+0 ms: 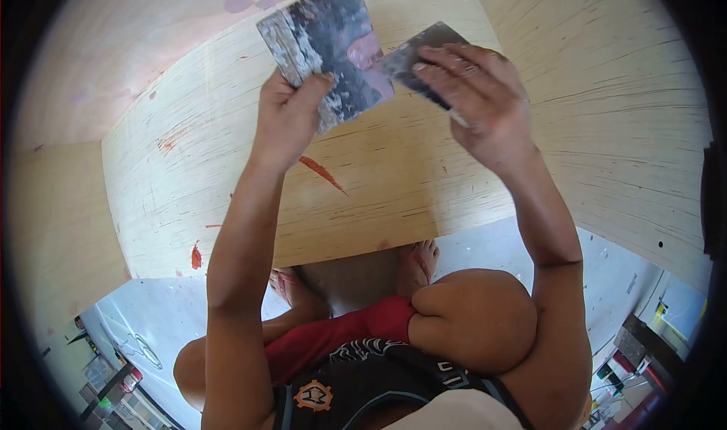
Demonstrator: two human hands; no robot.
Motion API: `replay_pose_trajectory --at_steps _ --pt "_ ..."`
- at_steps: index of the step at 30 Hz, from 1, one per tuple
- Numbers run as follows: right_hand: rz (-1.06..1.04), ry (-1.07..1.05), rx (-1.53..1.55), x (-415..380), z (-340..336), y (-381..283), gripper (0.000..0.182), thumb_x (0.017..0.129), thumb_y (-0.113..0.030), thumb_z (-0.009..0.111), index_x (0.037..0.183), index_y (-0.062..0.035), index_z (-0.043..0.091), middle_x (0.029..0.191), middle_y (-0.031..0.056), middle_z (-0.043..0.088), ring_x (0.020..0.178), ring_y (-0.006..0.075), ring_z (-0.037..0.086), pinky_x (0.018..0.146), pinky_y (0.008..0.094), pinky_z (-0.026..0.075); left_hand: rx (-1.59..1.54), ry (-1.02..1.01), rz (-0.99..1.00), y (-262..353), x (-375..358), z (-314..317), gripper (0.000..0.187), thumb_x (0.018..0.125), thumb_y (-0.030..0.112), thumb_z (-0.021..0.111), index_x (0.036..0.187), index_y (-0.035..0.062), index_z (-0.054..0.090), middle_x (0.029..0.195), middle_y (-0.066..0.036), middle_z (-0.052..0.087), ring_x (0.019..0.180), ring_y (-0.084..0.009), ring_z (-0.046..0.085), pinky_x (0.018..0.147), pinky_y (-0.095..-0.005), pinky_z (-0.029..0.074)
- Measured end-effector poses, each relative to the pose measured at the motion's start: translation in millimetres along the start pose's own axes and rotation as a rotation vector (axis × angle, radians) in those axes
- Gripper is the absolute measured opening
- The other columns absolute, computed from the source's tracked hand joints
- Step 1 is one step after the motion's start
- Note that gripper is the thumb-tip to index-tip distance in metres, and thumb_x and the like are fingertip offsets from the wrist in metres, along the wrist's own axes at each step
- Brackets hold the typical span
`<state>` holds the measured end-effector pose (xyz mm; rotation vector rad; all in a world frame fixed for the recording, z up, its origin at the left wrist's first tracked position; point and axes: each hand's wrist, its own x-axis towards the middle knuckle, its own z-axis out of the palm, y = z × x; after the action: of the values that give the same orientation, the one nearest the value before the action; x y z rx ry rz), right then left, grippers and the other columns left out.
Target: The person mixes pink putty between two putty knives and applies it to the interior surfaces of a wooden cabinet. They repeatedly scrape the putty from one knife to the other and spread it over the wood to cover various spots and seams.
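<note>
My left hand (294,115) grips a wide, flat putty knife (322,25), its dark blade smeared with white residue. Pink putty (365,53) lies near the right side of that blade. In my right hand (481,89) is a smaller dark scraper (435,40), fingers pressed flat along its face and the thumb underneath. The scraper's left corner meets the putty at the blade's right edge. Both tools are held above a pale plywood panel (379,172); their handles are hidden, if they have any.
Plywood walls rise at the left (60,203) and right (613,112). Reddish filler streaks (324,175) mark the panel. A pinkish surface (144,43) with purple patches stands at the far side. Below are my feet (419,267) on a pale floor (477,248), with assorted items at both lower corners.
</note>
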<state>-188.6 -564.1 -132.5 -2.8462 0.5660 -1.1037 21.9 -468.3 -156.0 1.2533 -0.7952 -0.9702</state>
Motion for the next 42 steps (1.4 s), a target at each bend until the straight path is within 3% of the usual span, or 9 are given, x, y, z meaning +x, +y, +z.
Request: replay_pose_trajectory --at_steps 7,10,12,15,22,25,28,35,42 --pt "0.04 -0.295 0.378 -5.5 21.7 16.9 0.04 0.062 0.011 0.053 0.098 -0.0032 0.064 0.095 0.0075 0.065 0.091 0.0251 0.059 0.082 0.0343 0.048 -0.359 0.106 -0.028 3.7 -1.4 -29.2 0.035 0.078 0.009 0.05 0.112 0.0051 0.047 0.102 -0.008 0.059 0.088 -0.0207 0.061 0.073 -0.0391 0.053" --pt "0.768 0.046 0.92 5.3 36.1 24.3 0.033 0.077 0.013 0.051 0.107 0.0032 0.059 0.102 0.0138 0.064 0.094 0.0194 0.06 0.082 0.0279 0.047 -0.648 0.03 -0.148 -14.8 1.6 -33.6 0.033 0.079 0.01 0.051 0.112 0.0062 0.048 0.103 -0.008 0.059 0.091 -0.0214 0.061 0.074 -0.0402 0.053" --pt "0.695 0.039 0.951 8.6 48.0 8.2 0.03 0.081 0.013 0.047 0.109 0.0064 0.057 0.105 0.0173 0.062 0.098 0.0192 0.058 0.085 0.0273 0.045 -0.8 0.041 -0.166 -28.9 0.4 -20.1 0.03 0.081 0.011 0.052 0.11 0.0049 0.05 0.101 -0.007 0.061 0.092 -0.0206 0.061 0.072 -0.0398 0.054" --pt "0.192 0.147 0.846 -3.2 74.2 0.4 0.037 0.075 0.014 0.05 0.107 -0.0012 0.061 0.106 0.0141 0.062 0.104 0.0256 0.057 0.088 0.0302 0.044 -0.954 0.052 -0.202 -29.0 -0.2 -7.1 0.031 0.081 0.012 0.048 0.11 -0.0012 0.048 0.097 -0.011 0.061 0.084 -0.0217 0.063 0.071 -0.0378 0.055" --pt "0.086 -0.075 0.498 0.3 48.4 42.6 0.05 0.059 0.017 0.051 0.1 -0.008 0.066 0.104 0.0086 0.063 0.096 0.0291 0.058 0.084 0.0342 0.047 -0.56 0.118 0.026 -4.3 1.2 -13.2 0.026 0.081 0.005 0.048 0.106 -0.001 0.049 0.093 -0.011 0.061 0.078 -0.0218 0.064 0.06 -0.037 0.058" --pt "-0.106 -0.072 0.19 24.9 16.4 34.1 0.047 0.057 0.016 0.051 0.097 -0.0037 0.065 0.1 0.0095 0.064 0.095 0.0246 0.057 0.083 0.0331 0.047 -0.096 0.252 0.103 -10.4 6.4 -1.7 0.013 0.08 0.008 0.054 0.09 0.0003 0.056 0.076 -0.002 0.057 0.062 -0.0066 0.051 0.052 -0.0228 0.042" --pt "-0.185 -0.196 0.107 23.1 19.7 18.2 0.048 0.057 0.016 0.051 0.097 -0.0059 0.065 0.098 0.0071 0.065 0.095 0.0229 0.058 0.083 0.0342 0.048 -0.101 0.238 0.143 -10.1 5.5 9.3 0.02 0.079 0.001 0.053 0.098 -0.0019 0.055 0.093 -0.008 0.06 0.078 -0.014 0.059 0.068 -0.03 0.051" --pt "0.504 -0.497 0.028 52.2 57.4 113.4 0.05 0.068 0.005 0.043 0.107 -0.0191 0.064 0.086 0.0136 0.065 0.073 0.0263 0.061 0.068 0.0343 0.049 -0.609 0.142 -0.061 -43.6 11.6 -69.2 0.028 0.081 0.012 0.052 0.108 0.0025 0.051 0.094 -0.008 0.063 0.082 -0.0194 0.063 0.065 -0.033 0.054" --pt "0.507 -0.739 -0.116 95.7 156.3 198.0 0.041 0.075 -0.001 0.042 0.109 -0.015 0.061 0.091 0.0194 0.062 0.074 0.0289 0.059 0.071 0.0356 0.047 -0.706 0.259 -0.271 -118.5 -1.9 -188.2 0.028 0.081 0.014 0.054 0.108 0.0053 0.052 0.095 -0.007 0.064 0.079 -0.0175 0.064 0.063 -0.0302 0.055"
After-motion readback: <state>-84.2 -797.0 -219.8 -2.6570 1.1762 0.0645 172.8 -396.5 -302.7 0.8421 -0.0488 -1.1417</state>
